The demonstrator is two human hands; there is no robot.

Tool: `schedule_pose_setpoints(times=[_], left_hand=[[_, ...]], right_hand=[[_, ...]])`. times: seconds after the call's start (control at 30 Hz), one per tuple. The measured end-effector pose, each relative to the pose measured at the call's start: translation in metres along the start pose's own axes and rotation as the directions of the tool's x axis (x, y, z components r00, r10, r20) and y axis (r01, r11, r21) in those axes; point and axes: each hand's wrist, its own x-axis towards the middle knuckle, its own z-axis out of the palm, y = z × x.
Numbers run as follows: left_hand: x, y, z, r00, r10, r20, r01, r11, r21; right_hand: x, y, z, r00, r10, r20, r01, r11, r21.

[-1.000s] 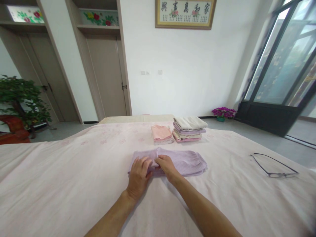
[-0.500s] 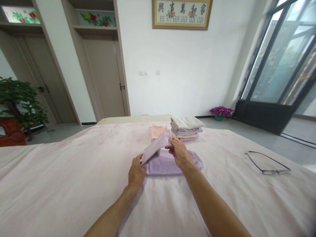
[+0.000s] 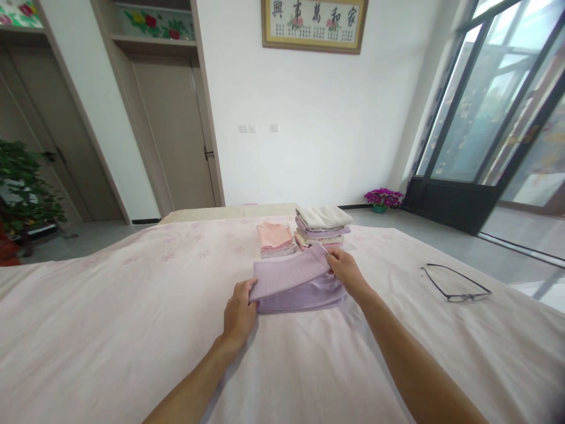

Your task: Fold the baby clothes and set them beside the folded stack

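A lavender ribbed garment [image 3: 289,278] lies partly folded before me, its upper layer lifted off the layer beneath. My left hand [image 3: 239,313] pinches the left edge of that upper layer, low and close to the bedcover. At the right, my right hand [image 3: 348,274] grips the raised corner between thumb and fingers. Just behind the garment lie a small stack of folded clothes with a peach one on top [image 3: 274,237] and a taller pile of folded clothes, topped by a cream one [image 3: 324,217].
A pale pink patterned bedcover [image 3: 132,306] spreads under everything. Eyeglasses [image 3: 461,297] rest on it at the right. Beyond its far edge stand a pot of purple flowers [image 3: 383,198], a glass door [image 3: 468,118] and a wooden door [image 3: 172,118]; a leafy plant [image 3: 22,182] is at the left.
My right hand has drawn the upper layer's corner to the right, spreading that layer flatter across the lower one. The left hand keeps its hold. The view has shifted slightly right.
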Motion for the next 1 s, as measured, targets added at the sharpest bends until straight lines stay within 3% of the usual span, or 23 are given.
schedule_pose_setpoints(times=[0.13, 0.27, 0.5, 0.73, 1.0], left_hand=[[-0.002, 0.003, 0.004, 0.997, 0.066, 0.03, -0.069, 0.992, 0.106], [-0.004, 0.006, 0.004, 0.988, 0.139, 0.064, -0.151, 0.956, 0.25], [-0.003, 0.005, 0.003, 0.957, 0.246, 0.154, -0.288, 0.871, 0.398], [-0.006, -0.006, 0.001, 0.936, 0.285, 0.207, -0.346, 0.85, 0.397], [-0.005, -0.006, -0.011, 0.853, 0.292, 0.433, -0.451, 0.828, 0.332]], right_hand=[[-0.005, 0.031, -0.013, 1.0, 0.011, -0.022, -0.019, 0.932, -0.363], [-0.013, 0.053, -0.012, 1.0, 0.015, -0.015, -0.021, 0.845, -0.534], [-0.025, 0.057, -0.011, 1.0, -0.031, 0.006, 0.027, 0.733, -0.68], [-0.033, 0.054, -0.014, 0.999, -0.042, 0.029, 0.05, 0.69, -0.722], [-0.033, 0.053, -0.014, 0.998, -0.034, 0.059, 0.067, 0.65, -0.757]])
